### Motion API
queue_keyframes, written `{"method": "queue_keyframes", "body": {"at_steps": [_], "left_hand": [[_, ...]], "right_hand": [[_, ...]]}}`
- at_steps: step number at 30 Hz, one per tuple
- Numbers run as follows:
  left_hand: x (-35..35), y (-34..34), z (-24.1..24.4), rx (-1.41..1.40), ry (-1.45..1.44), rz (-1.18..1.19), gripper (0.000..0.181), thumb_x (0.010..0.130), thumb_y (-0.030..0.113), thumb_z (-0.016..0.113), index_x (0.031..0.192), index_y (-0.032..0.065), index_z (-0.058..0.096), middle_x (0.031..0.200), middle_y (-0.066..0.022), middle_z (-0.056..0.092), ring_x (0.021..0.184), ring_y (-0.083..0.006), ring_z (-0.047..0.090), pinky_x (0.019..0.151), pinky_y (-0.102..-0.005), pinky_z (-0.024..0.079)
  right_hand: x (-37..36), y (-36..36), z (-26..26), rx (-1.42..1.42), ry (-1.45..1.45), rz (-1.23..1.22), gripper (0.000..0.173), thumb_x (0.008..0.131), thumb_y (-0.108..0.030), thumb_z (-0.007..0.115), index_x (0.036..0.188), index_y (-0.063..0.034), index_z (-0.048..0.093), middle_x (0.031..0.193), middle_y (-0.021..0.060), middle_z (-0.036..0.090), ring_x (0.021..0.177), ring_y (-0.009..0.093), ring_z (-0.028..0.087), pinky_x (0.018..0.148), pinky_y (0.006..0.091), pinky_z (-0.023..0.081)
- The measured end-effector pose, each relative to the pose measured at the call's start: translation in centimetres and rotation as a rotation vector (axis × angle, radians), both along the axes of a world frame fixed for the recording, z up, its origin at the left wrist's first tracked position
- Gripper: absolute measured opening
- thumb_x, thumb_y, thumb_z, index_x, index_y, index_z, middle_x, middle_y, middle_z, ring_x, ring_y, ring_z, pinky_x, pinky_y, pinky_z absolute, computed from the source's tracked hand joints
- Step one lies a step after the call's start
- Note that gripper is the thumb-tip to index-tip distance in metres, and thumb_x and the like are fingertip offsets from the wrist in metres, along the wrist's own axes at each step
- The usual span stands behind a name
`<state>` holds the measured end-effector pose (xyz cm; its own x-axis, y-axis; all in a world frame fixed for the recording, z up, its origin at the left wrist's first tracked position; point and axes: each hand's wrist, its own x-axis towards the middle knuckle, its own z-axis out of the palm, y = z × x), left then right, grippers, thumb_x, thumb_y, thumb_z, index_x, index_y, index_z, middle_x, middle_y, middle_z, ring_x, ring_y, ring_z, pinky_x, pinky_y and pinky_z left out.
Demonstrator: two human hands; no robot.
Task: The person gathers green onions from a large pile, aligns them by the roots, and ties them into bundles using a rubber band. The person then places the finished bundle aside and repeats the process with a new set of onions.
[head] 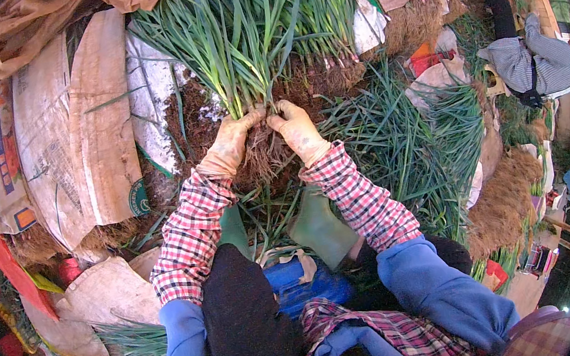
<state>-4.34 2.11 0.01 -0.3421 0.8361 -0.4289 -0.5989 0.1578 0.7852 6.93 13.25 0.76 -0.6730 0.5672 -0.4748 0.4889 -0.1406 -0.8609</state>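
Observation:
Both my hands wear pale, soiled gloves and meet at the roots of some long green seedlings, which look like leek or onion plants (230, 50). My left hand (238, 133) grips the stem bases on the left side, thumb toward the centre. Close beside it, my right hand (297, 127) pinches the stem bases on the right. Tangled brown roots (263, 154) hang below and between the hands. Behind, more green plants (324, 21) stand packed upright, with brown soil and roots at their base. Whether the two hands hold one bunch or two, I cannot tell.
Loose green leaves (386, 127) lie heaped to the right. Printed paper sacks (102, 121) cover bundles at the left. A root-covered bundle (501, 203) lies at the right. Between my knees is a blue object (304, 283). Another person (534, 59) bends over at the far right.

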Motion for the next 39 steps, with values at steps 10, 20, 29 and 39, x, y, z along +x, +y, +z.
{"method": "queue_keyframes", "body": {"at_steps": [10,20,29,39], "left_hand": [[0.2,-0.9,-2.4,-0.101,-0.236,0.105,0.035,0.082,0.013,0.063,0.115,0.0025,0.059,0.106,-0.0052,0.063,0.095,-0.0164,0.058,0.086,-0.0294,0.044],[1.0,-1.0,-1.9,-0.124,-0.236,0.368,0.039,0.080,0.017,0.071,0.113,0.0019,0.059,0.103,-0.0062,0.064,0.089,-0.0175,0.059,0.081,-0.0299,0.046],[-0.9,-2.3,0.5,0.104,-0.483,0.223,0.023,0.089,0.016,0.057,0.106,0.0018,0.060,0.083,-0.0063,0.062,0.070,-0.0159,0.058,0.065,-0.0269,0.048],[0.8,-3.3,-3.2,-0.225,-0.253,0.462,0.021,0.087,0.023,0.061,0.098,0.0054,0.062,0.073,0.0011,0.058,0.060,-0.0093,0.051,0.053,-0.0234,0.041]], "right_hand": [[-3.2,3.5,2.7,0.104,0.381,-0.435,0.018,0.091,-0.023,0.055,0.095,-0.0061,0.057,0.081,0.0029,0.059,0.063,0.009,0.049,0.056,0.0220,0.042],[-6.6,2.0,-2.9,-0.035,-0.055,-0.049,0.036,0.080,-0.017,0.066,0.110,0.0012,0.060,0.101,0.0134,0.065,0.091,0.022,0.060,0.083,0.0317,0.045],[-7.7,1.7,-0.1,-0.736,0.215,-0.073,0.025,0.087,-0.029,0.063,0.098,-0.0071,0.060,0.071,0.0022,0.059,0.051,0.012,0.047,0.046,0.0270,0.043],[-6.5,-1.4,0.8,-0.196,0.349,-0.664,0.022,0.087,-0.022,0.063,0.100,-0.0061,0.055,0.069,0.0010,0.054,0.053,0.007,0.045,0.046,0.0205,0.038]]}}
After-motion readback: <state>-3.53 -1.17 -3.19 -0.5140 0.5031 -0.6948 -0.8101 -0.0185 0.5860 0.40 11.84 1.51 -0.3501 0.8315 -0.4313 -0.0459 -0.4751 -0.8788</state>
